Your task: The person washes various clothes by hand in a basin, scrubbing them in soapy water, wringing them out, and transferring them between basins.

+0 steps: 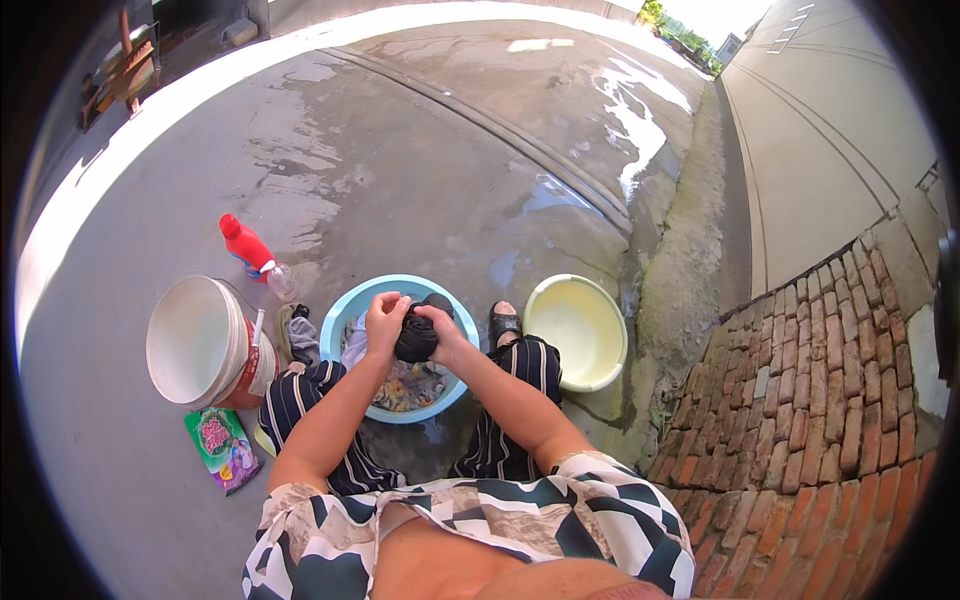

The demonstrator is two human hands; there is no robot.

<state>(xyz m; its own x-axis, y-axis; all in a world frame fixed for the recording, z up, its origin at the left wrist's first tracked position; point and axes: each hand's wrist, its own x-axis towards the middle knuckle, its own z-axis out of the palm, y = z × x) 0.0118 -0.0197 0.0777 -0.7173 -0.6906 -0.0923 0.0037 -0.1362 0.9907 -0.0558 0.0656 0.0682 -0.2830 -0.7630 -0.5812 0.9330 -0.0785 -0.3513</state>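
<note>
Both my hands grip a bunched black cloth (417, 336) above a light-blue plastic basin (466, 319). My left hand (385, 324) holds its left side, with thumb and fingers pinched near the top. My right hand (444, 333) closes on its right side. Beneath them the basin holds patterned, multicoloured cloth (405, 390) and a pale cloth (355, 346), partly hidden by my hands and forearms. The basin stands on the ground between my knees, which are in striped trousers.
Left stand a white bucket (241, 352), a red bottle (246, 246), a clear spray bottle (282, 280), grey cloths (301, 334) and a green-purple packet (222, 448). A pale yellow basin (616, 330) is by my right foot. A brick surface (810, 375) lies farther right. The concrete is partly wet.
</note>
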